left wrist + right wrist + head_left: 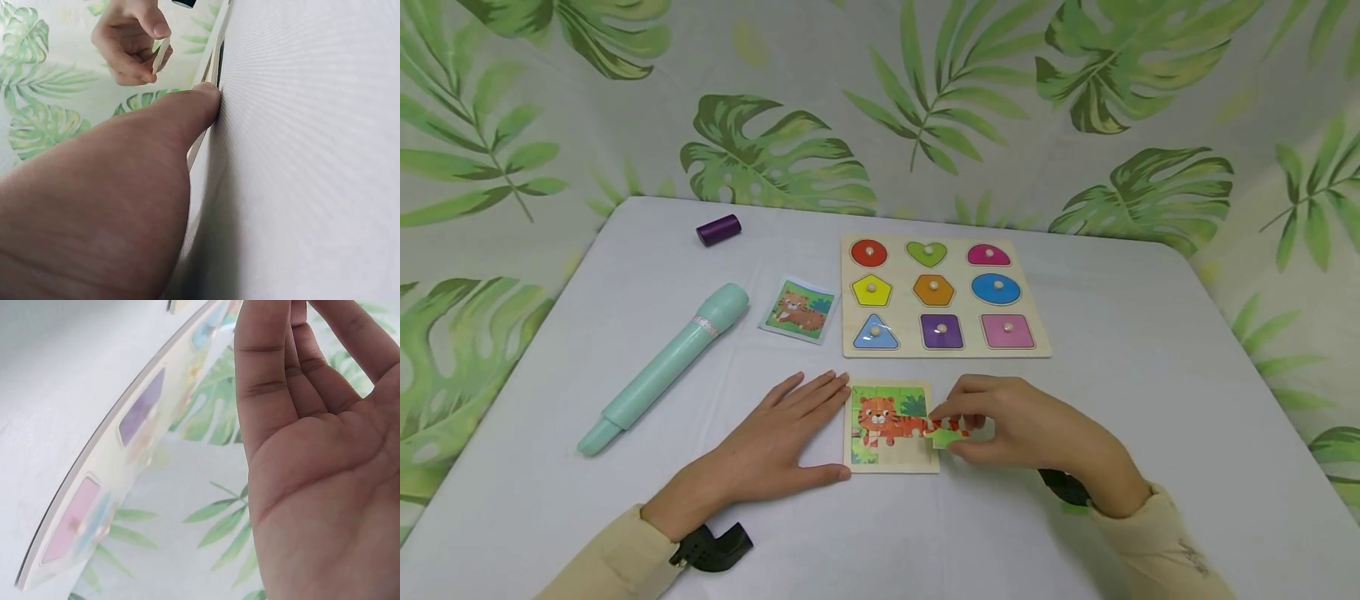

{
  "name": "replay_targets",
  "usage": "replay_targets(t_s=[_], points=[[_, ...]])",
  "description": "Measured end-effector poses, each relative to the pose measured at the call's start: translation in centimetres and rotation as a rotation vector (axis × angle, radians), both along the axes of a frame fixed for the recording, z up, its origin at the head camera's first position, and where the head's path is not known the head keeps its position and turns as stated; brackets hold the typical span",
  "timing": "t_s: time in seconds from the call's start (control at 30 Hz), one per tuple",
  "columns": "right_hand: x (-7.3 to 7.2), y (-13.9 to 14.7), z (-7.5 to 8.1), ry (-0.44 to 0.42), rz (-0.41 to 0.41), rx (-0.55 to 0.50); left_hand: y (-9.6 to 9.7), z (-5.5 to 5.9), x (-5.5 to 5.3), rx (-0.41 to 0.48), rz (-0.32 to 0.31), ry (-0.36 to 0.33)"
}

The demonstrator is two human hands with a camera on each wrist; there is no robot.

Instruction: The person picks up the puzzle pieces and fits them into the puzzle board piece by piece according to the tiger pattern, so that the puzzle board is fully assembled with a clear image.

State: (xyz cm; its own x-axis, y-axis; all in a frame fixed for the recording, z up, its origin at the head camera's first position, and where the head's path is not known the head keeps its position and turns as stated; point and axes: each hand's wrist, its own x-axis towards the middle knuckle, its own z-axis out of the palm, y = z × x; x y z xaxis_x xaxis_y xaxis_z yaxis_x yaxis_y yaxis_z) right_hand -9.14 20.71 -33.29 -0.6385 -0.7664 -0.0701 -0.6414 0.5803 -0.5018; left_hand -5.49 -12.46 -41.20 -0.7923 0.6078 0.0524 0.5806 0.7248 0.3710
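Note:
A small square jigsaw puzzle (895, 467) with a tiger picture lies in its wooden tray near the table's front. My left hand (775, 442) lies flat with fingers spread, its fingertips and thumb tip at the tray's left edge. Between thumb and fingers, my right hand (1011, 421) pinches a puzzle piece (951, 435) with orange stripes and green below. That piece is held up over the tray's right edge, and the left wrist view shows the piece (161, 55) edge-on. Bare wood shows at the lower right of the tray.
Behind the tray lies a wooden shape board (898, 308) with knobbed pieces. To its left are a tiger picture card (800, 310), a mint-green stick (662, 371) and a purple cylinder (718, 230). A leaf-patterned cloth (805, 100) hangs beyond the table's back edge.

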Motion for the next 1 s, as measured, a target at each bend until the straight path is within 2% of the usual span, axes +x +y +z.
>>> replay_targets(t_s=[0.37, 0.53, 0.7, 1.0], points=[[-0.1, -1.8, -0.2, -0.011, -0.017, 0.033, 0.1, 0.0, -0.1, -0.004, -0.002, -0.001], [-0.1, -2.6, -0.8, -0.026, -0.009, 0.036, 0.0, 0.0, 0.0, 0.005, -0.002, 0.006], [0.0, -3.1, -1.7, 0.010, 0.026, 0.020, -0.1, -0.1, 0.1, 0.013, -0.002, 0.003], [0.5, -4.2, -2.8, 0.050, 0.020, 0.019, -0.1, -0.1, 0.0, 0.019, -0.009, 0.017]])
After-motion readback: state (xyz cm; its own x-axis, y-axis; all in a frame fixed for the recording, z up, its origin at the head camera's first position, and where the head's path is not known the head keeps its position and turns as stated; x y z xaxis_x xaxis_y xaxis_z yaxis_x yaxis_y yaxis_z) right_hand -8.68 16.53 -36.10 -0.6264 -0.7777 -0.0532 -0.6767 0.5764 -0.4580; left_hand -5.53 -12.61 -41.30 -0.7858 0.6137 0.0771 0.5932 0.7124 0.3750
